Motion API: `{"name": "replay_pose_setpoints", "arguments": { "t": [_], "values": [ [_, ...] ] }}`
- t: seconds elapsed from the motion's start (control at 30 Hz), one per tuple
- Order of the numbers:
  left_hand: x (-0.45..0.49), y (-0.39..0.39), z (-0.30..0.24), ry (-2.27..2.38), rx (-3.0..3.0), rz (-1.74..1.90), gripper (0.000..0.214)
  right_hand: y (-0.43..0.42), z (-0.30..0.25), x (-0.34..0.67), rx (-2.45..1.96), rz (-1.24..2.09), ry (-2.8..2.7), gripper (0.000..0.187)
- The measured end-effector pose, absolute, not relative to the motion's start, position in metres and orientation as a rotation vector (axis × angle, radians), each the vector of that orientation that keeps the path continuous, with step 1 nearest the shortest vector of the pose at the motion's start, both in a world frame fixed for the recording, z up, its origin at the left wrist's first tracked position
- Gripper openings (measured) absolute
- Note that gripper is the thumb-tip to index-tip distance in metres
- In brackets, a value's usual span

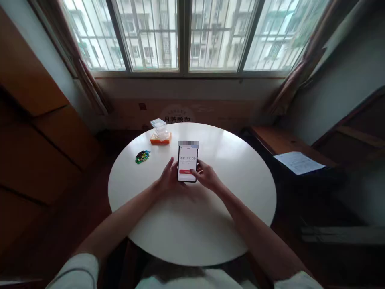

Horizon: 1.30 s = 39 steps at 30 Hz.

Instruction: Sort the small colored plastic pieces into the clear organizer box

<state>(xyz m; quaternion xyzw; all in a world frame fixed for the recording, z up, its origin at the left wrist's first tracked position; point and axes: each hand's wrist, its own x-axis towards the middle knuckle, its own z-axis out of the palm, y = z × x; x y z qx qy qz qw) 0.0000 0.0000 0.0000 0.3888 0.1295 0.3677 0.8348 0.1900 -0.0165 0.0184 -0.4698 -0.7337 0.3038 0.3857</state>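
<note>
A smartphone (187, 164) is held upright above the table, its lit screen showing a timer at 00:00:00 and a red button. Wrapped round its left edge, my left hand (168, 176) supports the phone, with the thumb pointing up beside it. My right hand (207, 175) grips the right edge, and its thumb rests on or just over the red button. Behind the phone, most of the fingers of both hands are hidden. To the left on the table lies a small heap of green, yellow, blue and dark pieces (142, 156), too small to name.
Clear plastic boxes (159, 127) are stacked on an orange-edged base (161, 139) at the back left of the round white table (192, 233). Printed papers (299, 161) lie on a wooden bench (264, 138) at the right. A barred window (184, 36) is behind.
</note>
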Motion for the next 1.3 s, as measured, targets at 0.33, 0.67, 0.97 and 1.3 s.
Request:
{"name": "replay_pose_setpoints", "arguments": {
  "t": [0.33,0.67,0.97,1.3],
  "values": [
    [-0.001,0.001,-0.001,0.259,0.805,0.776,0.060,-0.017,0.021,0.190,-1.189,0.776,-1.877,0.038],
    [-0.001,-0.001,0.000,0.295,0.786,0.814,0.061,-0.022,0.029,0.189,-1.248,0.524,-1.694,0.031],
    [-0.002,0.000,0.001,0.304,0.771,0.804,0.062,-0.024,0.033,0.190,-1.332,0.476,-1.652,0.026],
    [0.000,-0.002,0.005,0.325,0.781,0.802,0.061,-0.022,0.033,0.191,-1.336,0.475,-1.631,0.024]
  ]
}}
